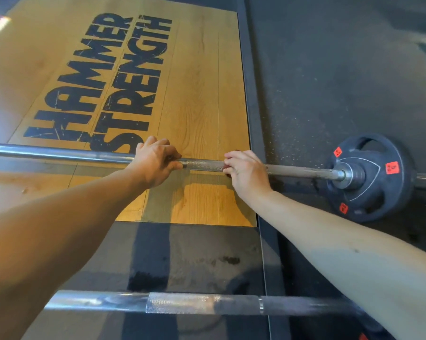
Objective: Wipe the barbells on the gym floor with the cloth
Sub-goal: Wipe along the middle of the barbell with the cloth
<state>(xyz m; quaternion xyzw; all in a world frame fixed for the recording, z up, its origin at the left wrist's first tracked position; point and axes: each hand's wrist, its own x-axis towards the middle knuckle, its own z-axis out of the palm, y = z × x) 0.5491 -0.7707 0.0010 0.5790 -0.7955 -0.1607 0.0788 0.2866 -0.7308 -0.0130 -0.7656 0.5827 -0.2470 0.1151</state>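
A steel barbell (202, 165) lies across the wooden platform, with a black weight plate (374, 177) on its right end. My left hand (155, 160) grips the bar left of the knurled section. My right hand (246, 171) is curled round the bar just to the right of the knurling; a small dark red bit, perhaps the cloth (227, 174), shows under its fingers, mostly hidden. A second bare barbell (202, 303) lies nearer to me, under my forearms.
The wooden platform (197, 69) carries large black lettering. Dark rubber flooring (329, 82) stretches to the right and in front. The plate has red labels.
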